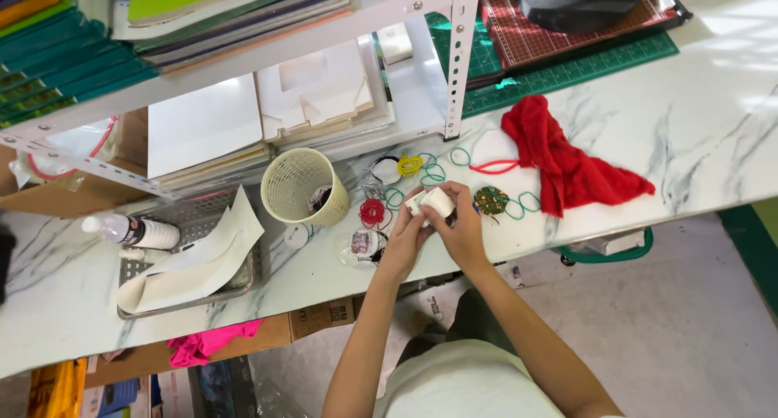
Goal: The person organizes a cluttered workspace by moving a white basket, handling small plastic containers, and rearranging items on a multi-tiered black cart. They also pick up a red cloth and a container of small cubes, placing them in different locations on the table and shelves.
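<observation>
1. Between the fingertips of both hands, a small white roll is held over the marble table, just off its near edge.
2. Left hand: fingers curled closed around the roll's left end, thumb seen on top; grip firm.
3. Right hand: fingers bent closed over the roll's right end, thumb pressed on its upper face.
4. Whether the roll is tape or folded card cannot be told.
5. Just left of the left fingers, a red coil of cord is seen, and below it a small clear packet with dark contents.
6. Just right of the right fingers, a round green patterned piece is laid, with green elastic loops beside it.
7. Beyond the fingertips, a yellow cord bundle and more green loops are scattered.
8. Further right of the right hand, a red cloth is spread on the table.
9. Left of the left hand, a cream mesh basket is stood upright, apart from the fingers.
10. Well left, a metal tray with curled white paper is seen, a plastic bottle lying at its edge.
11. Far beyond the fingers, a metal shelf rack is loaded with stacked card and paper.
</observation>
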